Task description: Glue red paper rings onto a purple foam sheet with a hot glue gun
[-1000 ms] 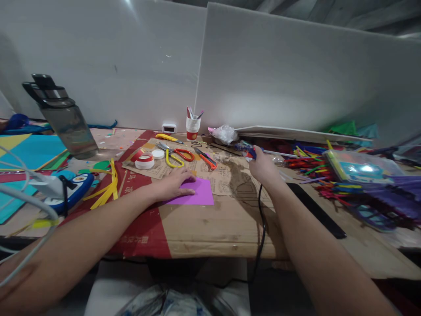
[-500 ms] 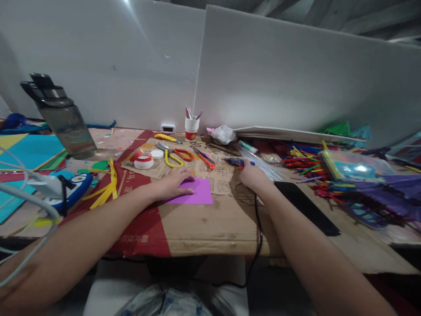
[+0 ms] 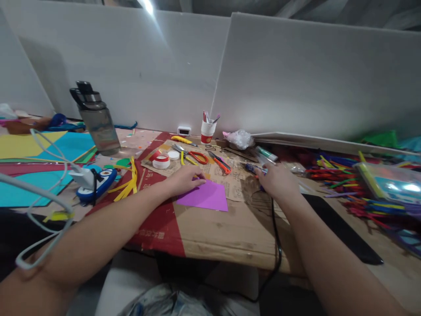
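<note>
My left hand is at the upper left edge of a sheet of purple paper. Its thumb and fingers are closed together at that edge, covering part of it. To the right, my right hand is around a blue glue gun lying low over the cardboard, its dark nozzle end pointing left. The hand hides most of the handle, and a black cord runs from it over the table's front edge. Scissors and an orange craft knife lie just beyond the paper.
Beyond my hands are red-and-white tape rolls, a yellow cutter and a paper cup of pens. A water bottle, yellow strips and white cables are left. A black slab and colourful pipe cleaners are right.
The view has swung left, so things sit further right. My left hand has gone from lying flat on the purple paper to closed fingers at its edge, and the paper has turned slightly.
</note>
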Demonstrator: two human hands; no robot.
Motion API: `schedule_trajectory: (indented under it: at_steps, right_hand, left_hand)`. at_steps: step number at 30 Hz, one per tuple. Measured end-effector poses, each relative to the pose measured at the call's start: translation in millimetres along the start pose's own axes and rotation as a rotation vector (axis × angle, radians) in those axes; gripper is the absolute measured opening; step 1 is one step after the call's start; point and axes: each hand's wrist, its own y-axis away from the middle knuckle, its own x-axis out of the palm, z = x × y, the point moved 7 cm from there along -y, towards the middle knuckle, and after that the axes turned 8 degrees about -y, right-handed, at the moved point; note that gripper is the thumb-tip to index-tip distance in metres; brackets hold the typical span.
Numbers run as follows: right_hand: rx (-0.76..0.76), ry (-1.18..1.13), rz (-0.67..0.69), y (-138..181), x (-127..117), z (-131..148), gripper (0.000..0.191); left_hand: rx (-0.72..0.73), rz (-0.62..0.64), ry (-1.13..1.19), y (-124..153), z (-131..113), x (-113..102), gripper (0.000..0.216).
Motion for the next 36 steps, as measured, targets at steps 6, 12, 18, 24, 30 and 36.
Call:
schedule_trajectory:
  at_steps: [6,12,18,24,30,36]
  right_hand:
    - [-0.276,-0.177,-0.056,7,-2,45,0.035]
    - [-0.483,-0.403,-0.055,17,-6,84,0.024]
    - [-0.566,-0.467,0.045,19,-2,116,0.021]
    - [-0.578,-0.536,0.062,23,8,125,0.02]
    - [-0.52,-0.693,-0.03,24,13,115,0.038]
    - [-0.623,-1.005,-0.032,38,4,125,0.093]
  left_hand:
    - [-0.137,-0.414,0.086,4,17,-50,0.012]
    - [-0.489,-0.717,-0.015,22,76,-114,0.016]
    - [-0.847,-0.348,-0.305,29,135,-112,0.015]
    - [-0.788,-0.47,-0.238,32,116,-124,0.019]
    - [-0.388,-0.711,0.843,18,67,-106,0.017]
    - [-0.428,-0.303,1.383,1,22,-33,0.019]
